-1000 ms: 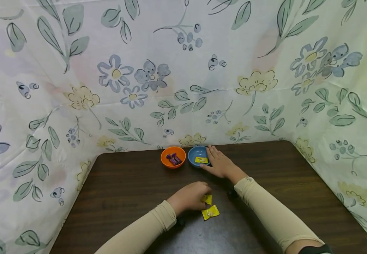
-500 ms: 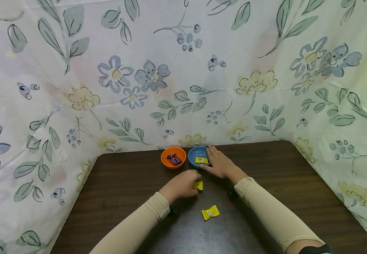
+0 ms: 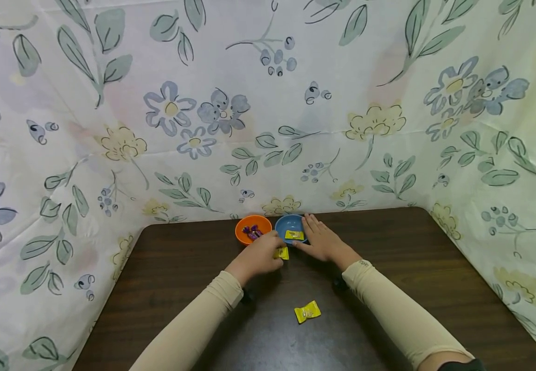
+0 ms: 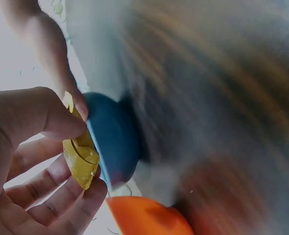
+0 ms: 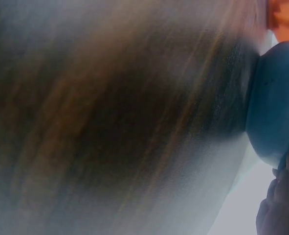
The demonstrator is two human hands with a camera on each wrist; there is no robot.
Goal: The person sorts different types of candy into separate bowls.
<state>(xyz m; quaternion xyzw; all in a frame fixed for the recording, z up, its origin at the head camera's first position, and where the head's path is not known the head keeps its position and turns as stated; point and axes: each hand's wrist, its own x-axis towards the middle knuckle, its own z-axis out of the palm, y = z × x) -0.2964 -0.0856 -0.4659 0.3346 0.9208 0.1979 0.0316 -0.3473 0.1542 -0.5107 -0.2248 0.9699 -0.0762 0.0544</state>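
Note:
Between thumb and fingers my left hand [image 3: 260, 254] pinches a yellow-wrapped candy [image 4: 80, 159], held just in front of the two bowls. My right hand [image 3: 324, 241] lies with straight fingers against the right side of the blue bowl [image 3: 287, 222]. One yellow-wrapped candy [image 3: 294, 235] sits inside that bowl. Directly left of it stands the orange bowl [image 3: 240, 235], holding several purple-wrapped candies [image 3: 252, 232]; my left hand partly hides its near right edge in the head view. Another yellow-wrapped candy [image 3: 307, 312] lies on the table nearer to me.
The dark wooden table [image 3: 180, 273] extends on both sides of my arms. Behind the bowls, a floral cloth [image 3: 258, 113] hangs along the table's back edge and runs down both sides.
My left hand has carried the pinched yellow candy forward and slightly left, from near the loose candy to the front of the bowls. My right hand has stayed at the blue bowl.

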